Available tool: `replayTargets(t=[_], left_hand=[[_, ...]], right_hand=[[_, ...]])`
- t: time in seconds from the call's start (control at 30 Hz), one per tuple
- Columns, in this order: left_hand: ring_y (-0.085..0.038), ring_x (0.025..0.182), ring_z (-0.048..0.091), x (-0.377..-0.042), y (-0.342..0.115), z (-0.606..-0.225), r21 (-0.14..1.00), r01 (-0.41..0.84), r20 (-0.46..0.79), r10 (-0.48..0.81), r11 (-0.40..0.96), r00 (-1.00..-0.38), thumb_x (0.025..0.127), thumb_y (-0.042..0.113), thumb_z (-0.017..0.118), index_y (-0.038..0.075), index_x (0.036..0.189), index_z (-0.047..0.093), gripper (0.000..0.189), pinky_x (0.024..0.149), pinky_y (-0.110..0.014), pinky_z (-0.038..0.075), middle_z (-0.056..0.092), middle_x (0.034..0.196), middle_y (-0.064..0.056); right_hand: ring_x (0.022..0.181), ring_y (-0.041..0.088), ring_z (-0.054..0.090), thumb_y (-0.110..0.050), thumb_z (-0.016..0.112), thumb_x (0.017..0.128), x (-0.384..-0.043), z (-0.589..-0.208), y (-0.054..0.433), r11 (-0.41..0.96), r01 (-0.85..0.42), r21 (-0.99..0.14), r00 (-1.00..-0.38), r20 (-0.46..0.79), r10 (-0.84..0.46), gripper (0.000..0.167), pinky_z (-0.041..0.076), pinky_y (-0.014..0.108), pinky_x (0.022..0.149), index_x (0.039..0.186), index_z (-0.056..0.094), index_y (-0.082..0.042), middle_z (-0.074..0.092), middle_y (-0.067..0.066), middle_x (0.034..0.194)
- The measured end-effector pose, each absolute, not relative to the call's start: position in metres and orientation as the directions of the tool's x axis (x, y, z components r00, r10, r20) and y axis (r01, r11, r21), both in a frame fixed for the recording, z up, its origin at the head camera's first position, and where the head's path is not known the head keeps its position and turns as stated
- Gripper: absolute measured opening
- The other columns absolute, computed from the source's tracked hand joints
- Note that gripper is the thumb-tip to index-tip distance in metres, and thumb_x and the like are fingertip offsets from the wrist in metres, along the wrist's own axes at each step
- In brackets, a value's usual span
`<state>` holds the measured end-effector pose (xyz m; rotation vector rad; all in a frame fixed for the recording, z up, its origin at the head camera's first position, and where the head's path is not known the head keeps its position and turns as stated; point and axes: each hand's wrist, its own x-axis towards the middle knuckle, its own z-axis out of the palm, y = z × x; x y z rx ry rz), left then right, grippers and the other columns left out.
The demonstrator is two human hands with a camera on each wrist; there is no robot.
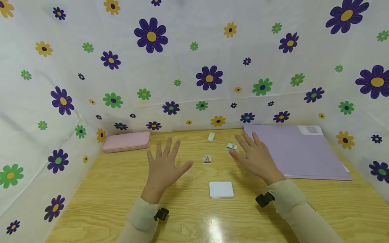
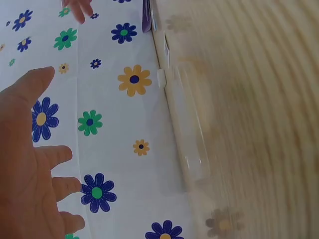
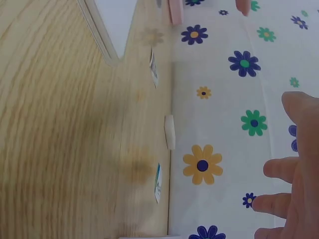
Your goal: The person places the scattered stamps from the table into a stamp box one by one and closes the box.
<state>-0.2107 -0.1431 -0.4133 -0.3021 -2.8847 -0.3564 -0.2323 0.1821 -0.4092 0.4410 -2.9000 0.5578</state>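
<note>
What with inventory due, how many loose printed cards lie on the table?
2: greyish card beyond the white case, bluish card by the right hand. Others may be hidden.

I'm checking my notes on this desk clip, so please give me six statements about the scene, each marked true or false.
1. The left hand and right hand both hold nothing. True.
2. The left hand's fingers are curled into a fist. False: they are spread.
3. In the head view, the pink case lies left of the purple folder. True.
4. The pink case is open. False: it is closed.
5. The small picture lies nearer the person than the white block. True.
6. The flat white box touches the purple folder. False: they lie apart.
</note>
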Motion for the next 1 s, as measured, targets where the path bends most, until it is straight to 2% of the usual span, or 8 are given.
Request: replayTargets(t=[0.23, 0.43, 0.5, 0.57, 0.73, 1.0], left_hand=[[-0.039, 0.148, -0.001, -0.203, -0.139, -0.416, 0.214, 0.283, 0.238, 0.231, 0.935, -0.943, 0.085, 0.084, 0.034, 0.026, 0.158, 0.024, 0.094, 0.108, -0.071, 0.001, 0.009, 0.163, 0.0], [-0.039, 0.148, 0.002, -0.199, -0.132, -0.418, 0.237, 0.308, 0.221, 0.257, 0.922, -0.941, 0.085, 0.085, 0.032, 0.026, 0.157, 0.026, 0.094, 0.109, -0.069, 0.002, 0.013, 0.163, -0.004], [-0.038, 0.148, 0.006, -0.198, -0.129, -0.417, 0.262, 0.32, 0.22, 0.266, 0.91, -0.938, 0.085, 0.084, 0.035, 0.025, 0.157, 0.028, 0.093, 0.11, -0.068, 0.006, 0.016, 0.163, -0.004], [-0.038, 0.146, 0.016, -0.197, -0.127, -0.419, 0.276, 0.336, 0.229, 0.278, 0.901, -0.933, 0.085, 0.083, 0.039, 0.024, 0.156, 0.031, 0.093, 0.109, -0.066, 0.015, 0.021, 0.162, -0.004], [-0.033, 0.136, 0.035, -0.197, -0.123, -0.422, 0.273, 0.361, 0.249, 0.297, 0.892, -0.922, 0.085, 0.081, 0.042, 0.023, 0.154, 0.035, 0.091, 0.102, -0.061, 0.033, 0.032, 0.158, 0.0], [-0.033, 0.132, 0.04, -0.199, -0.114, -0.425, 0.294, 0.375, 0.192, 0.33, 0.879, -0.924, 0.083, 0.081, 0.047, 0.023, 0.153, 0.038, 0.092, 0.101, -0.059, 0.036, 0.039, 0.153, 0.0]], right_hand=[[0.145, 0.044, 0.012, -0.065, 0.038, 0.098, -0.237, -0.411, 0.173, 0.84, -0.363, -0.403, -0.928, 0.241, -0.285, 0.076, 0.018, 0.071, 0.106, 0.155, 0.031, -0.015, 0.024, 0.018, 0.159], [0.141, 0.042, 0.026, -0.057, 0.043, 0.101, -0.241, -0.414, 0.166, 0.791, -0.409, -0.456, -0.906, 0.304, -0.293, 0.068, 0.02, 0.063, 0.11, 0.15, 0.041, -0.01, 0.037, 0.018, 0.152], [0.14, 0.041, 0.029, -0.056, 0.042, 0.101, -0.243, -0.414, 0.164, 0.78, -0.406, -0.476, -0.908, 0.305, -0.287, 0.067, 0.021, 0.061, 0.111, 0.149, 0.043, -0.009, 0.039, 0.017, 0.151], [0.139, 0.04, 0.031, -0.053, 0.042, 0.103, -0.244, -0.415, 0.163, 0.762, -0.403, -0.507, -0.911, 0.305, -0.279, 0.063, 0.022, 0.059, 0.111, 0.147, 0.046, -0.008, 0.042, 0.017, 0.149], [0.137, 0.039, 0.035, -0.046, 0.042, 0.105, -0.249, -0.417, 0.158, 0.695, -0.41, -0.59, -0.91, 0.312, -0.272, 0.056, 0.024, 0.058, 0.111, 0.142, 0.051, -0.006, 0.047, 0.017, 0.145], [0.135, 0.037, 0.038, -0.047, 0.047, 0.103, -0.257, -0.419, 0.152, 0.676, -0.407, -0.614, -0.913, 0.29, -0.286, 0.056, 0.026, 0.057, 0.11, 0.14, 0.053, -0.006, 0.05, 0.016, 0.142]])
